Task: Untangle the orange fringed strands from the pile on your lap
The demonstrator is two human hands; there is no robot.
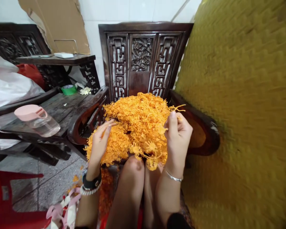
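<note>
Bright, even indoor light; strong blur at right, wide-angle bending toward the edges.

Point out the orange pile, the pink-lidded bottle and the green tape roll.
orange pile (pixel 138 117), head view, middle of the heap on the chair seat.
pink-lidded bottle (pixel 44 125), head view, clear body, lying on its side.
green tape roll (pixel 69 90), head view, its outer side.

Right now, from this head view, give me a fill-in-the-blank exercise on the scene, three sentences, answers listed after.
1. Both hands work at a heap of sprigs coloured ____.
2. The heap rests on the seat of a carved dark wooden ____, in front of the person's knees.
3. The right hand pinches a sprig, while a silver ____ circles its wrist; the left hand lies on the heap.

Missing words: orange; chair; bangle
</note>
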